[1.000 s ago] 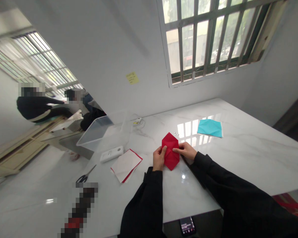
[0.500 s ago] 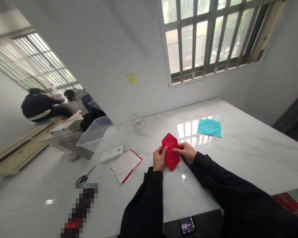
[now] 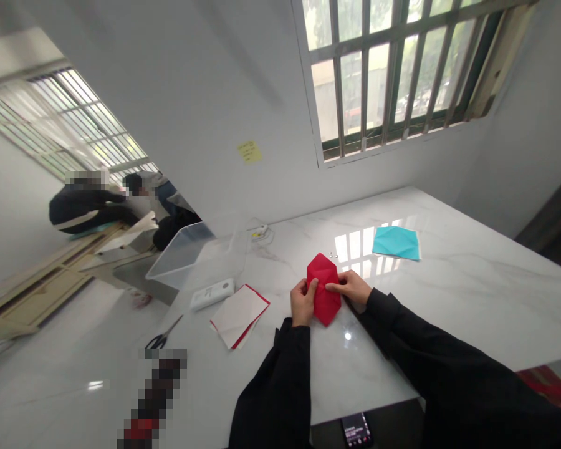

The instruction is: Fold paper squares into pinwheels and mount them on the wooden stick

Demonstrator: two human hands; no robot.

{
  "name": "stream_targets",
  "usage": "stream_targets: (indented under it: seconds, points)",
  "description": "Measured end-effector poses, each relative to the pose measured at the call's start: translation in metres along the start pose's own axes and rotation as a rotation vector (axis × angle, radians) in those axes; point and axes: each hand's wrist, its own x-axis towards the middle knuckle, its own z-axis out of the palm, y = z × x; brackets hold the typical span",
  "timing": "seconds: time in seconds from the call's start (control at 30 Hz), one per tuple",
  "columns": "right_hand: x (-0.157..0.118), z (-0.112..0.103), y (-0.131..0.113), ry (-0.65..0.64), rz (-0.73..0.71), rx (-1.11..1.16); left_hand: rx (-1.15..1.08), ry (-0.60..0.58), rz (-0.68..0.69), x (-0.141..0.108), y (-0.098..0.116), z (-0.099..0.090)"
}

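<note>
A folded red paper [image 3: 324, 302], shaped like a long hexagon, is held up above the marble-patterned table between both hands. My left hand [image 3: 303, 302] grips its left edge, thumb on the front and fingers behind. My right hand [image 3: 354, 290] pinches the right side, its thumb pressed near the middle of the paper. Left of the hands lies a small stack of red-and-white paper sheets [image 3: 240, 315], white side up. Farther right on the table rests a folded turquoise paper [image 3: 396, 242]. Tiny shiny beads or studs [image 3: 333, 254] lie just behind the red paper.
A white oblong device [image 3: 212, 294] lies beside a clear plastic bin [image 3: 180, 252]. Scissors [image 3: 161, 335] lie at the left. A lit phone [image 3: 356, 430] shows below the table's front edge. The barred window [image 3: 374, 93] is behind the table. Two people sit in the left background.
The whole view has shifted slightly. Both hands keep their hold on the red paper, with almost no movement of the fingers.
</note>
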Motion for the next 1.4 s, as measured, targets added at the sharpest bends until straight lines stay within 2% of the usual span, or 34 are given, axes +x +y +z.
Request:
stream_targets:
  seconds: [0.13, 0.43, 0.57, 0.8, 1.4]
  points:
    - [-0.001, 0.001, -0.001, 0.005, -0.005, 0.009, 0.031, -0.018, 0.030, -0.004, 0.004, 0.003]
    - [-0.001, 0.000, -0.005, 0.007, -0.025, -0.038, 0.003, -0.008, -0.001, -0.003, 0.007, 0.003]
    - [-0.001, 0.000, -0.004, -0.004, -0.016, -0.046, -0.065, 0.049, -0.015, 0.000, 0.006, 0.000]
    - [-0.003, 0.001, -0.005, -0.013, 0.012, -0.028, -0.231, 0.112, -0.124, -0.001, 0.011, 0.002]
    - [-0.005, -0.001, -0.009, -0.055, 0.014, -0.065, -0.361, 0.094, -0.180, 0.002, 0.016, -0.003]
